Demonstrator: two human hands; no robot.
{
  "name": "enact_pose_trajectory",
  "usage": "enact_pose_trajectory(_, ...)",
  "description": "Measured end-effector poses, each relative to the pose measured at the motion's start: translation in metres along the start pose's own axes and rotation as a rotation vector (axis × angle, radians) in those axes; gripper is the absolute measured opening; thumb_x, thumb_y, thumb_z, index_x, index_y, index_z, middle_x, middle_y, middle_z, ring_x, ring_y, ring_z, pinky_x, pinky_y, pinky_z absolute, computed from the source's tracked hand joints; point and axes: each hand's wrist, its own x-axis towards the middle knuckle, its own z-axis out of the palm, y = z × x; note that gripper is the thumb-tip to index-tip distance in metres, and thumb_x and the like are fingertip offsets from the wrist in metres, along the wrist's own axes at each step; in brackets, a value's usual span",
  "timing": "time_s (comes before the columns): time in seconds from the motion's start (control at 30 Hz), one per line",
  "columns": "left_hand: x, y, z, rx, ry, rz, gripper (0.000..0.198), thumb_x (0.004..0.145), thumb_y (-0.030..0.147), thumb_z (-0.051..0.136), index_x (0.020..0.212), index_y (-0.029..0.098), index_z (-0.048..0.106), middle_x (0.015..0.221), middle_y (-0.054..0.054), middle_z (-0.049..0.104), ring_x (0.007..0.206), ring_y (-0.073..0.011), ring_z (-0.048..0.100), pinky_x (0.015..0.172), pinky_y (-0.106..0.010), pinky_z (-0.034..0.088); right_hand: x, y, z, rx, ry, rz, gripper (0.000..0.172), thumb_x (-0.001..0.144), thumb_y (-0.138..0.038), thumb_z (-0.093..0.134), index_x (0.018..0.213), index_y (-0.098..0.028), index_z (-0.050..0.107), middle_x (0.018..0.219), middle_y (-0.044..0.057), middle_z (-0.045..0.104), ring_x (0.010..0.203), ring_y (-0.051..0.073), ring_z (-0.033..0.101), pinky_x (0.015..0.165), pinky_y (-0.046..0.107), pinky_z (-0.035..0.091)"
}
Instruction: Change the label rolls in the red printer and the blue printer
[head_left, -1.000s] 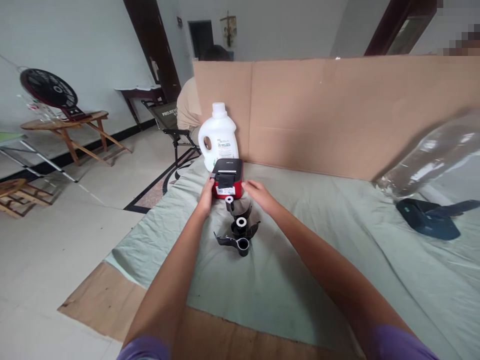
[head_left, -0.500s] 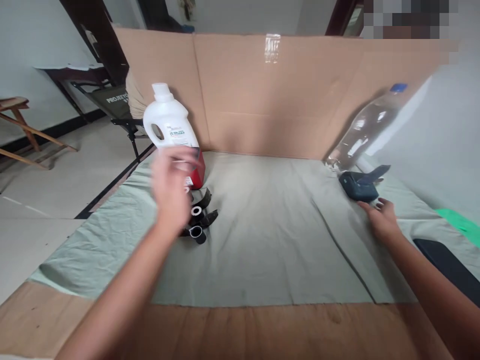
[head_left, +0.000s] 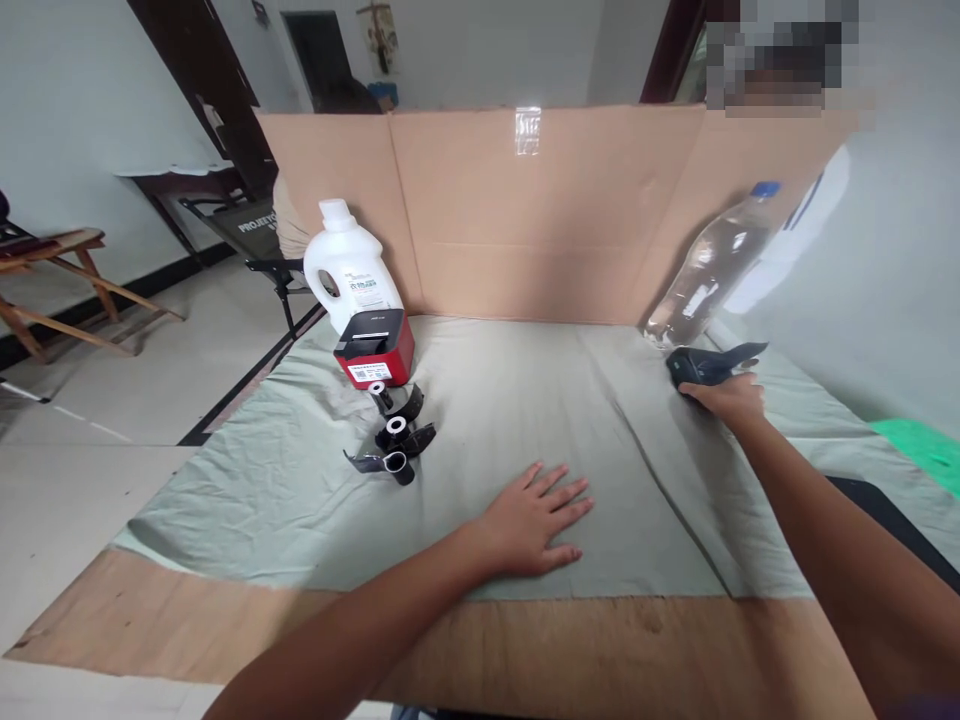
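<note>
My left hand (head_left: 534,518) lies flat on the pale green cloth (head_left: 487,400), fingers spread, holding nothing. My right hand (head_left: 729,399) reaches to the far right and closes on a dark blue device (head_left: 701,365) beside a clear plastic bottle (head_left: 705,270). A red and black label printer (head_left: 375,348) stands at the left in front of a white detergent jug (head_left: 349,270). Three black rolls with white cores (head_left: 394,432) lie just in front of the printer.
A cardboard screen (head_left: 525,210) walls the back of the table. A black flat object (head_left: 896,520) and something green (head_left: 919,445) lie at the right. Bare wood (head_left: 525,640) forms the near edge. A folding chair (head_left: 259,245) with a seated person stands behind the screen.
Both hands left the red printer. My left hand dropped flat onto the cloth in the middle. My right hand swung to the right and took hold of the dark blue device.
</note>
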Motion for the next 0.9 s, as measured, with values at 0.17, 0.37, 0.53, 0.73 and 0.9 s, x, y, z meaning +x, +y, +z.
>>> enact_pose_trajectory(0.17,0.000,0.001,0.004,-0.020,0.009,0.006,0.069,0.102,0.060,0.030,0.160,0.023,0.029,0.169,-0.005,0.024,0.158,-0.0295,0.013,0.128,-0.052,0.006,-0.077,-0.047,-0.008,-0.003,-0.072,-0.091,0.085,0.058,-0.057,0.085,0.118,-0.008,0.050,0.122,0.029,0.057,0.116,0.040,0.057,0.093,0.048,0.047)
enact_pose_trajectory(0.37,0.001,-0.003,0.008,-0.004,0.049,0.028,0.067,0.101,0.059,0.037,0.157,0.022,0.037,0.166,-0.006,0.033,0.156,-0.0310,0.019,0.127,-0.053,0.009,-0.202,-0.121,0.012,0.155,-0.058,-0.368,0.060,0.063,-0.054,0.078,0.102,-0.019,0.047,0.105,0.013,0.058,0.107,0.033,0.056,0.097,0.047,0.047)
enact_pose_trajectory(0.53,0.002,-0.005,0.010,0.006,0.113,0.066,0.058,0.096,0.054,0.051,0.143,0.019,0.055,0.149,-0.011,0.057,0.149,-0.0301,0.035,0.126,-0.050,0.017,-0.262,-0.161,0.022,0.120,-0.073,-0.374,0.054,0.070,-0.052,0.074,0.101,-0.019,0.046,0.106,0.015,0.055,0.107,0.035,0.053,0.096,0.050,0.045)
enact_pose_trajectory(0.73,0.002,-0.009,0.016,-0.097,0.195,0.052,0.067,0.093,0.046,0.055,0.153,0.018,0.043,0.157,-0.011,0.047,0.148,-0.0289,0.038,0.124,-0.044,0.026,-0.288,-0.161,0.021,0.020,-0.070,-0.309,0.060,0.071,-0.056,0.077,0.104,-0.016,0.046,0.107,0.020,0.056,0.106,0.038,0.054,0.094,0.050,0.046)
enact_pose_trajectory(0.9,0.000,-0.005,0.015,-0.099,0.201,0.059,0.061,0.091,0.045,0.057,0.146,0.018,0.053,0.149,-0.013,0.056,0.135,-0.0324,0.052,0.113,-0.045,0.040,-0.295,-0.152,0.015,-0.063,-0.144,-0.267,0.076,0.067,-0.064,0.078,0.114,-0.012,0.048,0.112,0.024,0.057,0.111,0.043,0.055,0.095,0.053,0.044)
